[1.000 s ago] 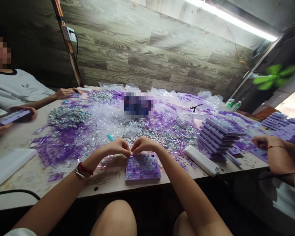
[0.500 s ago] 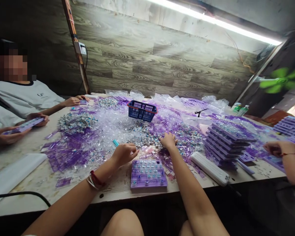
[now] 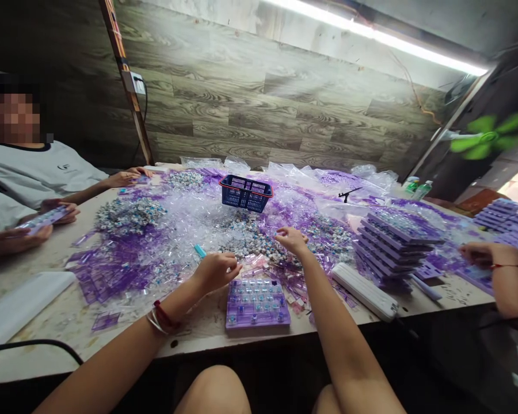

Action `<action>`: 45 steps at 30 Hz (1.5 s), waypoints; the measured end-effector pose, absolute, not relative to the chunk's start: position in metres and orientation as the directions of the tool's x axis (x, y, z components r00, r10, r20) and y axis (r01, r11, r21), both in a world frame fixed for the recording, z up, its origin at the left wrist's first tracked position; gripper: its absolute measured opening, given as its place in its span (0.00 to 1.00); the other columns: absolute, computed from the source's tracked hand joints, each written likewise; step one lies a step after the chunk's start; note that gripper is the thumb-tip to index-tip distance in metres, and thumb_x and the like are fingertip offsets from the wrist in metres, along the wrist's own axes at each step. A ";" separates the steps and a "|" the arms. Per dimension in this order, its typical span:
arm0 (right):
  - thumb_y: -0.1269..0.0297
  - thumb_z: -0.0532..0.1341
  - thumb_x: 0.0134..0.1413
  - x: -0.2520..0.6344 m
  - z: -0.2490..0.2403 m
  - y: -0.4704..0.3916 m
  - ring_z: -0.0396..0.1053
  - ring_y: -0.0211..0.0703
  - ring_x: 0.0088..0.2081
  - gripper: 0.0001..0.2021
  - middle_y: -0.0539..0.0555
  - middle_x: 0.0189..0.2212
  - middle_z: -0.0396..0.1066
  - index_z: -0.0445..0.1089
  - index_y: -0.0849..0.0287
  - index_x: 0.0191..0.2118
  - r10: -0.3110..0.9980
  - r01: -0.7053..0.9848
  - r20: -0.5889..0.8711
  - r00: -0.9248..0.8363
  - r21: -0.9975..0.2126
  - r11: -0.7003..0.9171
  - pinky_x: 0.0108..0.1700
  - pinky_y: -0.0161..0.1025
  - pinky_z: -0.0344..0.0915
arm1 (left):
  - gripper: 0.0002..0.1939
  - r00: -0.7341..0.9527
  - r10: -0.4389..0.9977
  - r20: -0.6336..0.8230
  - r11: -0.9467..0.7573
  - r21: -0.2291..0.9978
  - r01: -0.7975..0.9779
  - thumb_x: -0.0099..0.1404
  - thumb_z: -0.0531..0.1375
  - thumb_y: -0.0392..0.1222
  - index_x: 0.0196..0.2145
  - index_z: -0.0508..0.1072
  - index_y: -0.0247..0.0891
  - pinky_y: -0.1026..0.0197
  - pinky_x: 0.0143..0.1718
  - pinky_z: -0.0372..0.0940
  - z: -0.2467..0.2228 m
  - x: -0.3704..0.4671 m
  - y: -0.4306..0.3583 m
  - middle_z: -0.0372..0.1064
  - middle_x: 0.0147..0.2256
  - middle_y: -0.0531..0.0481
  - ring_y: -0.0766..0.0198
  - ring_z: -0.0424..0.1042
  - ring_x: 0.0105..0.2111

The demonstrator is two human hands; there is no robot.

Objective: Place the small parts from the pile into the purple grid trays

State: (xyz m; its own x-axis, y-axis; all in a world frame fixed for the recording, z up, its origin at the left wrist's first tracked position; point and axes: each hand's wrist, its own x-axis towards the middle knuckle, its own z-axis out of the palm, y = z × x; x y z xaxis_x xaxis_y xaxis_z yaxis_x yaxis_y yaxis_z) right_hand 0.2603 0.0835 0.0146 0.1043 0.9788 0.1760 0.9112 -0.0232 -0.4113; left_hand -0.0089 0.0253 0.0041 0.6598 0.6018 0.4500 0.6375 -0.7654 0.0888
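Observation:
My left hand (image 3: 216,271) hovers beside the left rear corner of a purple plastic case (image 3: 258,321), its thumb and fingers drawn together. What they pinch, if anything, is too small to make out. The case lies on the table's front edge and carries rows of small clear and blue parts that look like keyboard switches. Beyond it, my right hand (image 3: 292,239) is over a pile of small white, grey and blue switch-like parts (image 3: 248,237), fingers bent and closed together. Anything in its fingertips is hidden. A turquoise strip (image 3: 200,250) lies just behind my left hand.
A dark blue basket (image 3: 246,195) stands mid-table among clear and purple plastic pieces. Right of my arm are a white bar-shaped object (image 3: 365,290) and stacked purple cases (image 3: 395,247). Co-workers' hands (image 3: 64,214) work at left; another person's hand (image 3: 479,253) is at right.
My right hand has lifted slightly from the pile, and its spread fingers have drawn together. My left hand stays in nearly the same place. The whole view has shifted a little.

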 end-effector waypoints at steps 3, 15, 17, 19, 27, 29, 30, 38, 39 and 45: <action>0.66 0.55 0.55 0.242 0.006 0.088 0.63 0.50 0.53 0.18 0.50 0.52 0.70 0.72 0.46 0.50 0.969 0.917 0.242 0.054 -0.395 0.047 0.56 0.49 0.50 | 0.20 0.658 0.607 0.446 -0.762 0.091 0.641 0.67 0.52 0.42 0.18 0.68 0.35 0.66 0.24 0.51 0.003 -0.009 0.025 0.63 0.21 0.53 0.69 0.61 0.21; 0.69 0.55 0.55 0.216 -0.008 0.097 0.61 0.52 0.51 0.12 0.57 0.42 0.74 0.72 0.57 0.42 0.970 0.910 0.218 0.110 -0.415 -0.009 0.54 0.50 0.49 | 0.18 0.583 0.714 0.388 -0.663 0.108 0.741 0.66 0.53 0.42 0.20 0.70 0.35 0.65 0.24 0.51 0.006 -0.009 0.022 0.68 0.24 0.49 0.66 0.65 0.23; 0.70 0.56 0.54 0.216 -0.005 0.096 0.61 0.51 0.51 0.11 0.56 0.41 0.74 0.73 0.56 0.40 0.971 0.907 0.212 0.107 -0.420 -0.009 0.55 0.50 0.47 | 0.17 0.488 0.782 0.388 -0.572 0.136 0.809 0.66 0.54 0.43 0.22 0.71 0.35 0.65 0.24 0.52 0.008 -0.010 0.023 0.70 0.26 0.48 0.64 0.67 0.24; 0.70 0.57 0.52 0.216 -0.003 0.095 0.62 0.50 0.51 0.09 0.54 0.40 0.75 0.73 0.56 0.37 0.973 0.903 0.205 0.102 -0.429 -0.004 0.55 0.50 0.47 | 0.14 0.377 0.830 0.411 -0.479 0.180 0.859 0.66 0.54 0.42 0.26 0.73 0.36 0.64 0.26 0.55 0.010 -0.012 0.026 0.72 0.29 0.48 0.62 0.69 0.28; 0.70 0.60 0.48 0.220 0.004 0.094 0.69 0.49 0.43 0.11 0.54 0.35 0.76 0.75 0.58 0.38 0.975 0.859 0.196 0.101 -0.512 0.013 0.51 0.49 0.53 | 0.08 0.356 0.843 0.403 -0.494 0.319 0.809 0.60 0.56 0.30 0.35 0.74 0.36 0.61 0.39 0.64 0.005 -0.022 0.040 0.73 0.36 0.48 0.60 0.71 0.37; 0.71 0.59 0.49 0.221 0.013 0.093 0.70 0.47 0.40 0.13 0.53 0.33 0.76 0.75 0.58 0.41 0.977 0.837 0.200 0.076 -0.545 0.047 0.49 0.47 0.56 | 0.09 0.406 0.827 0.390 -0.534 0.315 0.785 0.61 0.56 0.30 0.36 0.75 0.36 0.60 0.42 0.64 0.001 -0.022 0.041 0.74 0.37 0.47 0.59 0.72 0.39; 0.71 0.58 0.49 0.222 0.019 0.092 0.71 0.45 0.38 0.14 0.52 0.31 0.76 0.75 0.57 0.42 0.978 0.822 0.203 0.054 -0.565 0.072 0.47 0.45 0.58 | 0.10 0.434 0.812 0.390 -0.559 0.306 0.770 0.62 0.55 0.30 0.38 0.75 0.36 0.60 0.43 0.64 -0.002 -0.021 0.042 0.74 0.38 0.46 0.58 0.71 0.40; 0.63 0.61 0.49 0.211 0.093 0.039 0.73 0.42 0.34 0.16 0.56 0.34 0.75 0.73 0.64 0.44 0.938 0.403 0.332 -0.103 -0.848 0.344 0.40 0.40 0.69 | 0.13 0.670 0.644 0.370 -0.737 0.063 0.673 0.66 0.55 0.33 0.45 0.73 0.42 0.52 0.51 0.57 -0.008 -0.013 0.043 0.68 0.49 0.45 0.55 0.63 0.51; 0.62 0.63 0.47 0.209 0.099 0.025 0.73 0.42 0.34 0.16 0.55 0.34 0.75 0.74 0.63 0.43 0.936 0.317 0.325 -0.138 -0.881 0.352 0.40 0.40 0.70 | 0.12 0.674 0.647 0.355 -0.735 0.055 0.676 0.66 0.55 0.33 0.44 0.74 0.41 0.52 0.50 0.57 -0.008 -0.012 0.043 0.69 0.48 0.45 0.55 0.64 0.50; 0.70 0.61 0.45 0.215 0.081 -0.064 0.72 0.42 0.31 0.11 0.55 0.32 0.75 0.75 0.60 0.38 0.978 0.584 0.033 -0.204 -0.798 0.149 0.35 0.40 0.69 | 0.11 0.648 0.682 0.340 -0.708 0.082 0.702 0.64 0.57 0.35 0.44 0.73 0.39 0.49 0.51 0.57 -0.011 -0.009 0.038 0.69 0.44 0.43 0.54 0.65 0.47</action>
State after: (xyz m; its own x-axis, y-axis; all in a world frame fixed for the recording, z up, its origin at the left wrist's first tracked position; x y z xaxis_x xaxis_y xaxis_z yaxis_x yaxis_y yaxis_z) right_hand 0.2151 -0.0636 0.0806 -0.2039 0.9784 0.0334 0.5839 0.1489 -0.7981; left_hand -0.0088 0.0385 -0.0110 0.6480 0.6815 0.3401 0.7015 -0.7079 0.0819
